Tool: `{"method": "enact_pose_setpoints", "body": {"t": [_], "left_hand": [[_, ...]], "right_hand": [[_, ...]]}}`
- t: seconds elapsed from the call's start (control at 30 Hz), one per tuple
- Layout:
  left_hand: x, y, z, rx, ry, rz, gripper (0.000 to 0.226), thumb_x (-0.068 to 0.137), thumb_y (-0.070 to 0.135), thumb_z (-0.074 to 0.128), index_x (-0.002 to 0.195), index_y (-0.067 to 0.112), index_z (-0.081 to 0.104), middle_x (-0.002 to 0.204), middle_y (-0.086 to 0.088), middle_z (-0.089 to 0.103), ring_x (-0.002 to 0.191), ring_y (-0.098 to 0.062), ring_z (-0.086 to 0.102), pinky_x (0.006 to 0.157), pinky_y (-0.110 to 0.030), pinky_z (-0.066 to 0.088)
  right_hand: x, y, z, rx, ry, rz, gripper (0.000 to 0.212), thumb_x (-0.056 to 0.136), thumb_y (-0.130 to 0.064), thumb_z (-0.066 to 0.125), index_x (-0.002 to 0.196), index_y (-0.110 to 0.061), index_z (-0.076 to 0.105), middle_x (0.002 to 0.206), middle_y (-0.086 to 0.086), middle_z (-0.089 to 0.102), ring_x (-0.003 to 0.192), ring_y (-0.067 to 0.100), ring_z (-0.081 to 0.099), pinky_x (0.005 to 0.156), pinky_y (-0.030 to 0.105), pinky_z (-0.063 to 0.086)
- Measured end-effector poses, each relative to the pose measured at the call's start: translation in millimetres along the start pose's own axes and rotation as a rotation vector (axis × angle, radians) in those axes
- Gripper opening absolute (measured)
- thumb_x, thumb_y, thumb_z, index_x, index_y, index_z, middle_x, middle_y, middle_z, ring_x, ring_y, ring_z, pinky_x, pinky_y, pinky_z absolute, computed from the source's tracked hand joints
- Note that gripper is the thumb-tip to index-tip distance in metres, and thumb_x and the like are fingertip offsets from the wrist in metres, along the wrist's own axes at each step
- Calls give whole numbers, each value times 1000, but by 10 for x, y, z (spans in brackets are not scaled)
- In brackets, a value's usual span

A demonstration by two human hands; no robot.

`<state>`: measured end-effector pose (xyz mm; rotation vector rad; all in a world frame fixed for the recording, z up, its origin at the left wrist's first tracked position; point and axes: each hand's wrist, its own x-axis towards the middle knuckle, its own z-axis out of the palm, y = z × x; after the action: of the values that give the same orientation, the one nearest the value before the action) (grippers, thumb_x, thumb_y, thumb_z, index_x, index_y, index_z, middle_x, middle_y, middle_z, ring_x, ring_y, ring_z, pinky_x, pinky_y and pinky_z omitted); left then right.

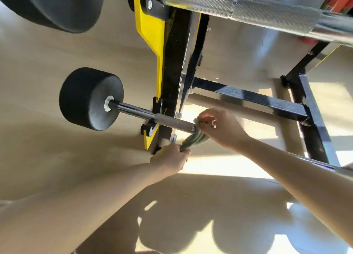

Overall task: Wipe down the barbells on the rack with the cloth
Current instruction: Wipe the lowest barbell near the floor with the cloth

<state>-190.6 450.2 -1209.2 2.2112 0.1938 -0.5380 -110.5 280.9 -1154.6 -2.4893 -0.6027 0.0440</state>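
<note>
Two sets of fingers were on the job, and both had fabric. The right hand's (pixel 223 129) fingers (pixel 205 118) were curled in a pinch on the top end of the green cloth (pixel 194 139), right against the bar. The left hand's (pixel 171 158) fingers (pixel 184 154) were wrapped round the bunched lower tail, below and nearer the camera. Between them the cloth ran as a twisted strap, apparently looped over the lower barbell (pixel 172 120) just where the knurled grip ended.

That bar's long axis ran from its black rubber weight head (pixel 89 98) on the left, through the yellow-and-black rack upright (pixel 173 72), then down to the right beneath the right forearm. So the cloth lay across the shaft, not along it. The right hand was the one touching the bar; the left stood just off it, toward the floor (pixel 57 53).

By my read, the next stroke called for sliding the loop along that axis, either back toward the weight head or out to the right. The upper barbell (pixel 267 12) sat well above, clear of both hands, with no cloth on it.
</note>
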Motion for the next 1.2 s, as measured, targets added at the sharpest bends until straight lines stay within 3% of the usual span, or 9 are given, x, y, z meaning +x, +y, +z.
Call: {"method": "enact_pose_setpoints", "body": {"t": [0.07, 0.13, 0.23, 0.37, 0.5, 0.63, 0.73, 0.97, 1.2], "left_hand": [[-35, 32, -122, 54, -50, -10, 26, 101, 48, 46, 96, 24, 54, 71, 2, 70, 56, -15, 63, 68, -35, 60], [-109, 85, -292, 313, -99, 44, 33, 100, 48, 50, 110, 18, 54, 75, 0, 71, 52, -13, 63, 58, -29, 55], [-239, 144, -638, 642, -20, 224, 38, 96, 50, 55, 104, 14, 65, 71, 3, 63, 60, -13, 61, 61, -32, 54], [-251, 165, -1224, 473, 102, 386, 18, 97, 41, 60, 91, 30, 73, 70, 14, 71, 59, -3, 65, 61, -26, 55], [34, -87, -1617, 525, 392, 431, 16, 98, 29, 60, 102, 25, 74, 90, 14, 70, 73, -2, 61, 61, -19, 42], [272, -331, -1637, 636, 289, 434, 25, 98, 34, 61, 119, 26, 71, 107, 6, 70, 88, -12, 58, 74, -34, 47], [335, -368, -1632, 600, 318, 460, 23, 97, 37, 62, 117, 29, 72, 107, 8, 71, 84, -10, 55, 70, -31, 41], [358, -381, -1621, 541, 341, 485, 17, 95, 33, 65, 107, 28, 75, 96, 9, 71, 80, -10, 59, 59, -23, 35], [342, -384, -1614, 578, 370, 423, 19, 96, 35, 65, 113, 32, 73, 105, 8, 73, 90, -19, 67, 68, -33, 52]], "right_hand": [[-71, 42, 8, -18, -104, -78, 19, 90, -23, 68, 109, -22, 72, 98, -5, 70, 85, 11, 63, 74, 27, 55], [-122, 124, 30, -109, -168, -134, 30, 88, -32, 72, 118, -27, 67, 97, -8, 70, 83, 11, 64, 73, 30, 56], [-98, 134, 89, -179, -119, -249, 30, 91, -33, 69, 117, -19, 67, 93, -5, 73, 76, 14, 68, 71, 37, 60], [44, -73, 202, -195, -79, -306, 40, 92, -46, 56, 111, -13, 70, 86, -2, 75, 69, 16, 70, 67, 38, 59], [195, -231, 367, -165, -36, -300, 36, 90, -37, 69, 114, -12, 61, 87, 1, 74, 70, 21, 69, 67, 38, 58], [287, -379, 515, -173, 60, -376, 35, 85, -32, 77, 104, -10, 57, 97, 2, 64, 70, 20, 63, 64, 35, 56], [228, -306, 499, -240, 112, -365, 36, 81, -34, 80, 104, -11, 63, 105, 5, 55, 82, 22, 59, 69, 37, 58], [167, -243, 537, -216, 230, -376, 15, 79, -17, 83, 88, -7, 75, 85, 3, 65, 74, 21, 61, 61, 40, 57], [645, -759, 798, -206, 122, -493, 7, 83, -15, 76, 89, -12, 80, 80, 5, 61, 71, 19, 57, 60, 33, 54]]}}
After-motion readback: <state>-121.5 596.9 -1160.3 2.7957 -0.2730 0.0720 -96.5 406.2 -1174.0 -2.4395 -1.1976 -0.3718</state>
